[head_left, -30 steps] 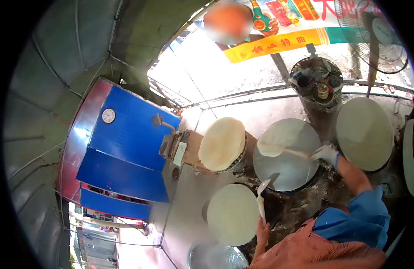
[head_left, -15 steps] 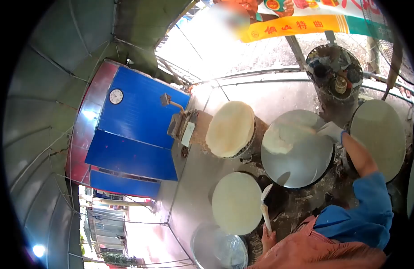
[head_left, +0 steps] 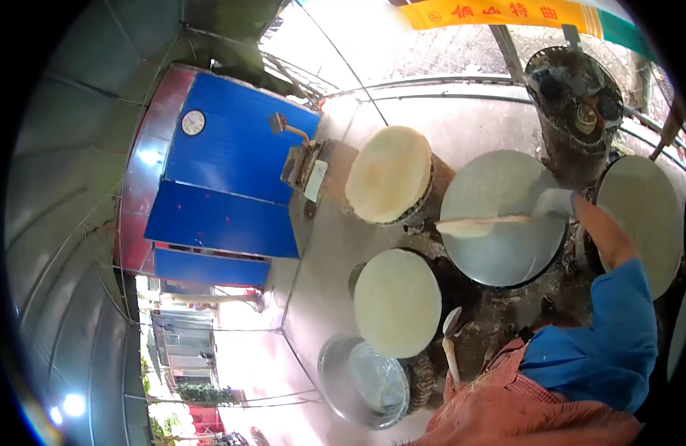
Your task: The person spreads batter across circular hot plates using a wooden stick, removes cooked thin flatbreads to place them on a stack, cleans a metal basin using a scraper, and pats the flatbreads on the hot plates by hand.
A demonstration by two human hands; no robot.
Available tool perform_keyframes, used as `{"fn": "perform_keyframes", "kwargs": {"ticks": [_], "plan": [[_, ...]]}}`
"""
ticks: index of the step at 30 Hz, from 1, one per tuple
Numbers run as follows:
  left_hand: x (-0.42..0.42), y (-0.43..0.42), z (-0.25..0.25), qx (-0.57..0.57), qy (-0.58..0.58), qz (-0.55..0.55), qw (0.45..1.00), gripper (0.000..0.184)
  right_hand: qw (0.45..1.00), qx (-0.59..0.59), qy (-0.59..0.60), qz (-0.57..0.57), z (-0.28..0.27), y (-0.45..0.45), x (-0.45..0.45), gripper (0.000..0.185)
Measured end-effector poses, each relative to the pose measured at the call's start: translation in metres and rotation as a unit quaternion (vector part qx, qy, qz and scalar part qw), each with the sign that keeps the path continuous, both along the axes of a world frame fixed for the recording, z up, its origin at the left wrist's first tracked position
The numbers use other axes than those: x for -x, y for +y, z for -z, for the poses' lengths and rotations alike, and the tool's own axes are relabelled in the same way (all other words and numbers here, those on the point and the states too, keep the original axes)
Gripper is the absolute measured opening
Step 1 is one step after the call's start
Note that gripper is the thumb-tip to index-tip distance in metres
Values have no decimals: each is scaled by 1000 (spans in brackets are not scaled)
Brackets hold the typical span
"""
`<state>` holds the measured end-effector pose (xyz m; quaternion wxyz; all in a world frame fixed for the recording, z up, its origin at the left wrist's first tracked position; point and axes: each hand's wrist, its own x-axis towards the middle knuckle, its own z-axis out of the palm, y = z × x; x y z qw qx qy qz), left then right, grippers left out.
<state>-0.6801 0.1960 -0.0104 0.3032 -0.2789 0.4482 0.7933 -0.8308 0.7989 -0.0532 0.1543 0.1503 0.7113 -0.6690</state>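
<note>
My right hand (head_left: 557,202), in a white glove, is over a round metal griddle (head_left: 506,260). A long, thin, pale strip, apparently a wooden spreader (head_left: 499,220), reaches left from its fingers across the surface. Pale batter (head_left: 469,229) lies against the strip's left part. Low in the view my left hand (head_left: 450,389), mostly hidden by my apron, grips the pale handle of a spatula-like tool (head_left: 451,349). The tool's metal head points up, just right of a second griddle bearing a pale round flatbread (head_left: 398,303).
A browner flatbread (head_left: 388,175) covers a griddle at upper left; another pale one (head_left: 640,223) stands far right. Beyond my right hand is a drum (head_left: 573,97) with containers on top. A plastic-covered basin (head_left: 361,383) sits lower left. A blue panel (head_left: 224,163) carries a clock.
The camera view has tilted. My right hand has shifted across the griddle; the thin strip now shows clearly and the batter patch looks smaller. My left hand still holds the tool.
</note>
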Motion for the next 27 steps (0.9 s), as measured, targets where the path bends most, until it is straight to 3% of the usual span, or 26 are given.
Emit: {"fn": "perform_keyframes", "kwargs": {"ticks": [1,2,3,6,7,9,10,13,15,18,20,21,22,24,25,27], "plan": [[0,1,-1,30,15,11,999,49,998,-26,49,-39,52,11,-11,22],[-2,2,-3,61,31,21,997,49,997,-29,67,-35,49,10,-38,21],[-3,4,-4,86,40,30,995,49,995,-33,90,-32,35,15,-49,20],[-9,9,-11,157,76,56,983,49,999,-26,-21,-20,-37,21,-18,16],[-11,9,-13,181,88,65,977,50,998,-37,14,39,-24,15,11,15],[-16,12,-19,227,113,83,964,50,998,-59,-4,37,-35,3,48,15],[-20,10,-21,259,127,95,953,50,996,-68,-51,-29,-54,-6,55,15],[-26,-2,-9,413,172,133,884,53,987,-87,-19,-130,-5,6,20,20],[-36,3,-10,365,131,87,918,56,972,-132,5,-196,-41,8,-20,25],[-43,4,-11,467,152,132,861,54,991,-52,-84,-88,-69,20,-23,26],[-45,-3,-12,434,140,141,878,50,994,-25,74,-82,-34,20,19,20],[-45,-8,-11,416,137,152,886,48,998,-52,20,-39,-64,-3,33,18],[-48,-17,0,310,89,61,945,46,996,-79,-34,5,-96,-23,48,17],[-55,-49,35,81,-21,-121,989,43,985,-123,-81,-88,-95,-26,45,18],[-57,-65,40,120,8,-79,990,42,975,-141,-106,-138,-90,-34,46,19],[-64,-80,44,181,66,-6,981,41,952,-193,43,-233,-30,1,7,17]]}}
